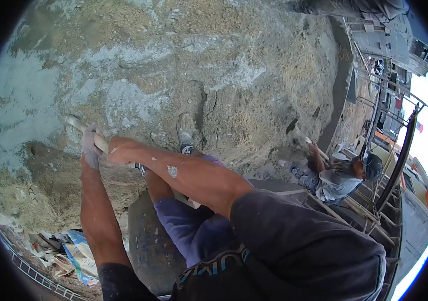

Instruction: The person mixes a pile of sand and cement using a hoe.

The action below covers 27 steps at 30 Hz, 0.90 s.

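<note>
Both my hands grip a pale wooden tool handle [77,123] that slants across the left half of the view. My left hand [91,142], coated in grey dust, wraps round its middle. Close beside it, my right hand [120,150] is closed round the same handle, lower down. One rounded end of the handle juts out past my left hand; the tool's head is hidden. Beneath my hands spreads a big heap of sandy soil [139,65] streaked with grey powder. My shoe [186,138] stands sunk in the heap, just right of my hands.
At right, a person [342,175] in a cap works at the heap with a long-handled tool [301,134]. Another person's clothed limb [349,7] shows at the top. Torn sacks [81,253] and a ladder [43,281] lie lower left. Wooden poles [374,220] stand behind the worker.
</note>
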Tool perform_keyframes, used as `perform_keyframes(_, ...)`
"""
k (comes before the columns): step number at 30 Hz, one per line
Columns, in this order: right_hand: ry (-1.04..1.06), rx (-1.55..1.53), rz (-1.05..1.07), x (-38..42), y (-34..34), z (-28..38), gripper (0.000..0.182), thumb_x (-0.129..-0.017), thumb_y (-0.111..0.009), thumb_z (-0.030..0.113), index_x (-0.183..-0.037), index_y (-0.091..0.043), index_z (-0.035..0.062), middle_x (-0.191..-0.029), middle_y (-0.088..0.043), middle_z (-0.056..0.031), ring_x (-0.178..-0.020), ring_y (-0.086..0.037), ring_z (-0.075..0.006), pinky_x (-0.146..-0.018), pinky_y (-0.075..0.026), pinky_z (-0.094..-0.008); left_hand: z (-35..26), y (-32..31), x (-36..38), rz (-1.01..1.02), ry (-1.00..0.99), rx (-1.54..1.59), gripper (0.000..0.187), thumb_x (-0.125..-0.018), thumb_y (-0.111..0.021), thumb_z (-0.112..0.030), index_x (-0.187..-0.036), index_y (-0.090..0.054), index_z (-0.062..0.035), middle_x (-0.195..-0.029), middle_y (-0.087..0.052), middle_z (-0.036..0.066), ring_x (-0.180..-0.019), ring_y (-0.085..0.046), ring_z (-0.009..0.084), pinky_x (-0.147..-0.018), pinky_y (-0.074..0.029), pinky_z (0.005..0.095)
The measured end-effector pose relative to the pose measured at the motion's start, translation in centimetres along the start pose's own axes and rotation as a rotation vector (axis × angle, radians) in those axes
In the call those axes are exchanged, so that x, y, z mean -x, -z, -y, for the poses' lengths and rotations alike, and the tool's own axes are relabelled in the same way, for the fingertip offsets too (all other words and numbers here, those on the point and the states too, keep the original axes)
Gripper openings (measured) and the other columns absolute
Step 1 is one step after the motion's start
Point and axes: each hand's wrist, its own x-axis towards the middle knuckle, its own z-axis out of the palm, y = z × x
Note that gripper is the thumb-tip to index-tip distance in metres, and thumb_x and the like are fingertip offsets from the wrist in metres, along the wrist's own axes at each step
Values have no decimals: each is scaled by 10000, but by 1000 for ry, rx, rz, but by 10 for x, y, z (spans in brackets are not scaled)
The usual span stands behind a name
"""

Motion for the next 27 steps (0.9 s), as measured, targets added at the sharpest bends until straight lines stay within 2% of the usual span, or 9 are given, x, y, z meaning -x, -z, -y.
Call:
perform_keyframes(5, 30, 71, 21, 95, 59, -56, 383, -725, -711, 316, -824, -648, -49, -759, -664, -215, -724, -678, -338, -654, -518, -424, 27, -61, 25, 19, 11, 86, 201, -900, -592, -241, -840, -449, -112, -667, -498, 33, -576, -517, 129, -517, -492, 270)
perform_keyframes(7, 63, 128, -133, 142, 60, -107, 473, -734, -707, 333, -974, -607, -62, -880, -659, -239, -838, -661, -371, -744, -508, -455, 46, -120, 71, -117, 5, 106, 296, -861, -638, -331, -787, -439, -126, -658, -488, 30, -577, -504, 150, -535, -479, 305)
perform_keyframes(10, -16, 228, -118, 235, 80, -192, 693, -794, -638, 392, -1297, -423, -33, -1056, -627, -268, -971, -616, -425, -837, -485, -477, 128, -190, 130, 58, 134, 141, 294, -824, -675, -330, -774, -451, -147, -659, -474, 3, -583, -496, 142, -578, -427, 314)
perform_keyframes(11, -202, 277, -72, 272, 92, -204, 726, -820, -608, 444, -1351, -383, 5, -1079, -626, -259, -980, -615, -429, -858, -482, -479, 173, -193, 113, 112, 192, 220, 275, -829, -663, -320, -759, -456, -153, -652, -467, -17, -582, -496, 139, -592, -427, 324)
perform_keyframes(17, -513, 429, -209, 411, 94, -319, 573, -857, -590, 430, -1286, -450, 77, -1052, -652, -204, -970, -638, -376, -858, -499, -456, 325, -295, 201, 175, 526, 230, 243, -814, -689, -303, -756, -491, -175, -660, -499, -36, -607, -512, 162, -637, -432, 385)
perform_keyframes(21, -518, 408, -186, 391, 95, -327, 551, -852, -601, 389, -1298, -450, 104, -1138, -626, -171, -1029, -619, -349, -893, -488, -442, 304, -291, 200, 140, 416, 192, 221, -808, -694, -285, -777, -498, -186, -660, -499, -38, -598, -509, 161, -633, -430, 390)
perform_keyframes(24, -332, 419, -153, 305, 87, -299, 546, -851, -589, 377, -1306, -456, 106, -1230, -592, -161, -1101, -593, -335, -943, -471, -432, 211, -255, 185, 140, 255, 213, 249, -792, -692, -303, -739, -478, -185, -638, -465, -42, -577, -483, 150, -595, -419, 353)
perform_keyframes(26, 52, 513, -322, 230, 63, -290, 522, -853, -575, 398, -1253, -483, 75, -1138, -631, -186, -1030, -623, -348, -891, -494, -443, 138, -222, 171, 91, 16, 207, 265, -815, -673, -304, -721, -462, -175, -637, -455, -51, -581, -468, 134, -595, -411, 343)
perform_keyframes(27, 45, 485, -270, 195, 64, -257, 509, -849, -586, 382, -1236, -489, 66, -1102, -641, -189, -1004, -632, -351, -871, -499, -449, 94, -208, 174, 70, -84, 221, 258, -830, -664, -294, -730, -461, -170, -642, -455, -55, -582, -463, 125, -595, -408, 335)
